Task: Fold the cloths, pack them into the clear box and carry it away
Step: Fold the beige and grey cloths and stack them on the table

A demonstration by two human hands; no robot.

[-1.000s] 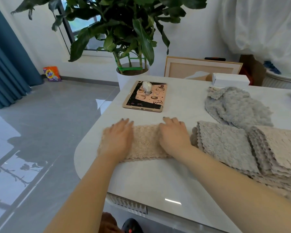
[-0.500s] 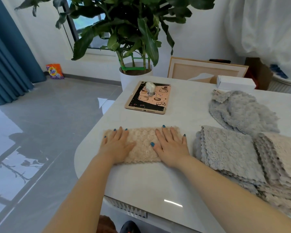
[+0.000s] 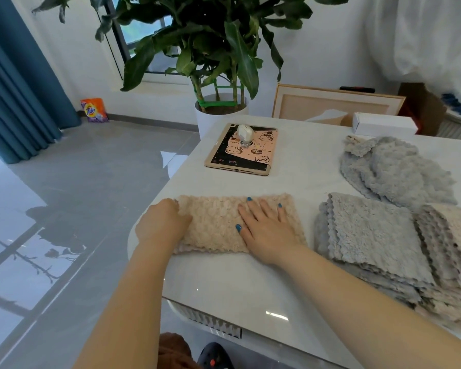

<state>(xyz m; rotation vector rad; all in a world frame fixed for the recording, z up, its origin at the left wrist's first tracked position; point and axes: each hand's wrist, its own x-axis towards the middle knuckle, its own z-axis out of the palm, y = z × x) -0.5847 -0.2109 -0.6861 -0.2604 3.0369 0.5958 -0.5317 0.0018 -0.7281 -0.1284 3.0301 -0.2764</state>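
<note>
Beige cloth (image 3: 213, 227), folded into a strip, is lying at the table's (image 3: 224, 283) near-left corner. It's looking soft, light and floppy, so best pinching one end and pinning the rest. Left hand (image 3: 163, 225) is curling round its left end; right hand (image 3: 266, 233) is pressing flat, fingers spread. Folded stack (image 3: 370, 235) is sitting near on the right, loose grey cloths (image 3: 394, 171) behind. Tablet (image 3: 250, 155) is lying mid-table. Potted plant (image 3: 221, 115), glossy floor (image 3: 77, 195) and blue curtain (image 3: 16, 89) are showing beyond. Clear box isn't showing.

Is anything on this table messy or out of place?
One thing: a grey cloth lies crumpled in a heap at the far right of the table, while the cloths nearer lie in flat stacks. The beige cloth is folded flat. No clear box is in view.
</note>
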